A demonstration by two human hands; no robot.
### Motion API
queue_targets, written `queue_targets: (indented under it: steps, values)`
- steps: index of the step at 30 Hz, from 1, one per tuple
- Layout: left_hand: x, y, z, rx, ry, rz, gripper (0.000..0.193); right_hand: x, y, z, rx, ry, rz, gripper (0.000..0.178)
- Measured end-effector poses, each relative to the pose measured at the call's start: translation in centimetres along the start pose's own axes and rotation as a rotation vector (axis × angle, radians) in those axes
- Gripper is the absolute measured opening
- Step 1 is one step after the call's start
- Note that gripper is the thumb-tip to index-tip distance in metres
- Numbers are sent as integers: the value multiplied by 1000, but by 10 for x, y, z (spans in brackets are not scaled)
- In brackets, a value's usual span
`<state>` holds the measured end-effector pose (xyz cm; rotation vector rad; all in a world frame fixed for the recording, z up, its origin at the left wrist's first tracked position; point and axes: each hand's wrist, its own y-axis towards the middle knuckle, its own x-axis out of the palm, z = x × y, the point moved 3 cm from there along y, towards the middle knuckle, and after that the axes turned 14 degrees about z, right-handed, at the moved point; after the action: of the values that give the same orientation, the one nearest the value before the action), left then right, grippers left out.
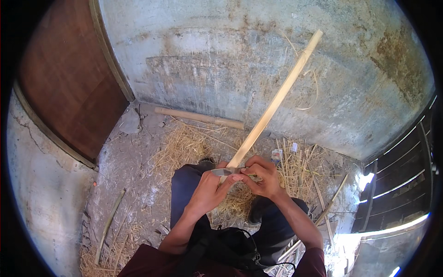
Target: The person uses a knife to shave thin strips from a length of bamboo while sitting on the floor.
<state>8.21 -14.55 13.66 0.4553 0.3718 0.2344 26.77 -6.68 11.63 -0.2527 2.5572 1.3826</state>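
A pale split-bamboo strip (277, 99) slants up from between bent knees (185, 184) toward a stained wall (194, 78), a knife blade (220, 171) laid across its near end. The left hand (210, 190) is curled around that end of the strip, thumb pressed forward; the right hand (262, 177) pinches the blade's other end, though the overlap obscures the exact grip. The strip's visible face looks largely pared, but loose fibres (317, 87) dangle near its far end, suggesting trimming well along yet unfinished. Left of the strip, a round bamboo pole (198, 118) lies along the wall's foot behind straw-coloured shavings (182, 145); slivers (300, 171) litter the floor (124, 161) to its right.
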Motion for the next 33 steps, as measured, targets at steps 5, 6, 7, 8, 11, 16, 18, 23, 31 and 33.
queue_targets:
  steps: [5,6,7,8,11,16,18,23,31,33]
  values:
    - [2,-3,-8,-76,-42,6,17,3,-3,0,-20,-18,52,20]
    - [3,-4,-12,-90,-62,6,17,3,-3,0,-22,-20,56,19]
    - [4,-8,-17,-91,-61,7,17,4,-2,-1,-22,-19,55,19]
    - [4,-11,-20,-68,-31,60,18,5,0,-3,-37,-7,65,19]
    - [4,-10,-14,-68,-17,94,19,5,-1,-5,-53,5,86,19]
    - [6,-9,-11,-63,26,116,22,6,-1,-8,-78,21,121,20]
    - [6,-6,-5,-74,-4,125,30,5,-2,-8,-107,-2,145,21]
    - [5,-5,8,-231,17,87,42,3,0,-10,-151,-33,175,21]
    - [6,-2,1,-238,-14,87,33,-1,6,-16,-192,-83,184,20]
    - [7,-1,3,-228,-58,46,35,-3,4,-12,-127,-27,195,20]
